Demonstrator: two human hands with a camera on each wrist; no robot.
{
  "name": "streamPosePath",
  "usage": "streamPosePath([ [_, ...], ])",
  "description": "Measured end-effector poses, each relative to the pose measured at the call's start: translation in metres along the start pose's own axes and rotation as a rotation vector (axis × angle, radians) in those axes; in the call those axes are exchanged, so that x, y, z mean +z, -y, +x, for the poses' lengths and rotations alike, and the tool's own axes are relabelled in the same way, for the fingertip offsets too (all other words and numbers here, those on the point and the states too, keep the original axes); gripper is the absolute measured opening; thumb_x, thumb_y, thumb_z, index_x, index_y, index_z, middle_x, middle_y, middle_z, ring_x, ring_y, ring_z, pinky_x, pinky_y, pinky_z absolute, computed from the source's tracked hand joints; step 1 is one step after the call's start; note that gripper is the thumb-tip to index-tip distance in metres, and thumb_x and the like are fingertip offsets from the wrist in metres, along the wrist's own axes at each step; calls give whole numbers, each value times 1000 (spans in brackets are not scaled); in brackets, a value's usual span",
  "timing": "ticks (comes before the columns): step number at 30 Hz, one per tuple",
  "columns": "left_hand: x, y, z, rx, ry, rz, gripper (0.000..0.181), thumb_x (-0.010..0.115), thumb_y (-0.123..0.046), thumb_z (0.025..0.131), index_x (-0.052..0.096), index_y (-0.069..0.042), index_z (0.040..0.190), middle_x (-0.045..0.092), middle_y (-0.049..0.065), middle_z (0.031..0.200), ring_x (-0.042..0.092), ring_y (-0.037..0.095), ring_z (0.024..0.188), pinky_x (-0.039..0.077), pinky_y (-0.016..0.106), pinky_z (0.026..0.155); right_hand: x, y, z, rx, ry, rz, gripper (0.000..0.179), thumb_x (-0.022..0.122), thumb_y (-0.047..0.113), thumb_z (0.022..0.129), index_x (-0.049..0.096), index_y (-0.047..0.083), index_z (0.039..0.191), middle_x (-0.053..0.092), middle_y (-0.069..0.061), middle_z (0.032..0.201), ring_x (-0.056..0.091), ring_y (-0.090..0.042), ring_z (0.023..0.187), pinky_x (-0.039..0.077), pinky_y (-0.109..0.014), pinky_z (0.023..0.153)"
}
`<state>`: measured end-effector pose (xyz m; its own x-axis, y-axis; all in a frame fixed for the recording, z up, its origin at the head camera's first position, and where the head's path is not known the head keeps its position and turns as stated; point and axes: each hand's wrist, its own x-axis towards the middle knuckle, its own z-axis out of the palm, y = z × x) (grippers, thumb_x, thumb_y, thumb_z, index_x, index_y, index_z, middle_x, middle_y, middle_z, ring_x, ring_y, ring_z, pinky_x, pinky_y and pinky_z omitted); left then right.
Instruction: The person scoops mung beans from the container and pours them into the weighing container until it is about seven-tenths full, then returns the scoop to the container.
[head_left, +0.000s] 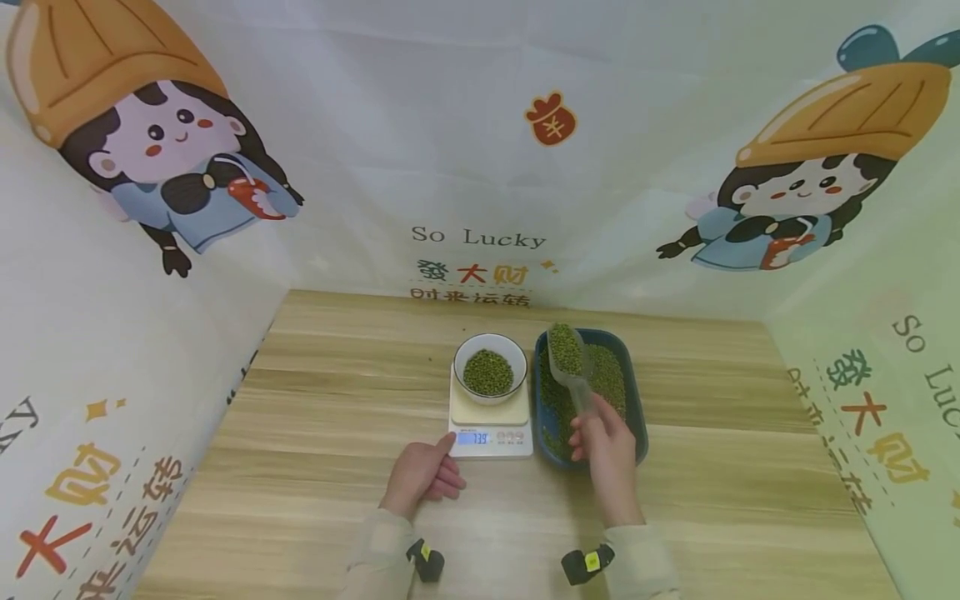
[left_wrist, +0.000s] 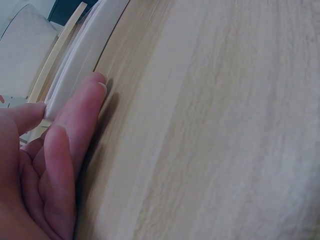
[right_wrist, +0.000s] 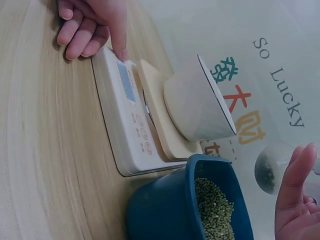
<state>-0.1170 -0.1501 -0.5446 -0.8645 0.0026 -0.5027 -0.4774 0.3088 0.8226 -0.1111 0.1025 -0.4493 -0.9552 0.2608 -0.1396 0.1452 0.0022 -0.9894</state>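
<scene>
My right hand [head_left: 606, 442] grips the handle of a clear plastic scoop [head_left: 581, 392], held above a blue tub [head_left: 640, 417]. Green mung beans fill the scoop's bowl, and more of them lie in the tub. Left of the tub is a white kitchen scale [head_left: 491, 443] with digits lit on its display. On the scale's platform stands a white dark-rimmed bowl [head_left: 490, 396], partly filled with mung beans [head_left: 488, 372]. My left hand [head_left: 423, 473] touches the scale's front left corner with the thumb; its other fingers [left_wrist: 87, 105] lie loosely bent beside the scale's edge.
All of this stands on a wood-grain table [head_left: 337, 400]. A printed cloth [head_left: 360, 167] rises behind it and on both sides. A few stray specks lie on the wood behind and left of the bowl.
</scene>
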Motion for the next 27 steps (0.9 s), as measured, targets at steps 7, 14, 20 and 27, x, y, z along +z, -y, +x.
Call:
streamPosePath([
  [7,0,-2,-1,-1,2,0,63,39,-59,87,62,-1,79,66,8,66,65,20,56,52,29,49,-1,6,-1,-37,9,-1,41,47,8,85,48,11,125,58,-17,87,53,-13,56,46,-24,45],
  [14,0,-2,-2,11,-1,1,62,38,-57,87,62,-1,80,66,8,66,65,21,56,52,29,49,-3,14,-4,-57,31,-35,43,46,6,83,47,11,126,59,-15,85,53,-15,56,46,-24,45],
  [20,0,-1,-2,9,-5,0,62,39,-58,87,62,-1,79,66,8,66,65,20,56,52,29,48,-2,19,-6,-57,66,-66,43,46,7,84,46,11,126,60,-14,85,54,-16,57,46,-25,46],
  [27,0,-1,-2,10,-6,1,63,39,-58,87,62,-1,79,66,8,65,65,21,56,51,29,48,-2,23,-7,-40,84,-109,40,46,11,86,47,12,126,60,-14,85,54,-18,58,47,-26,48],
])
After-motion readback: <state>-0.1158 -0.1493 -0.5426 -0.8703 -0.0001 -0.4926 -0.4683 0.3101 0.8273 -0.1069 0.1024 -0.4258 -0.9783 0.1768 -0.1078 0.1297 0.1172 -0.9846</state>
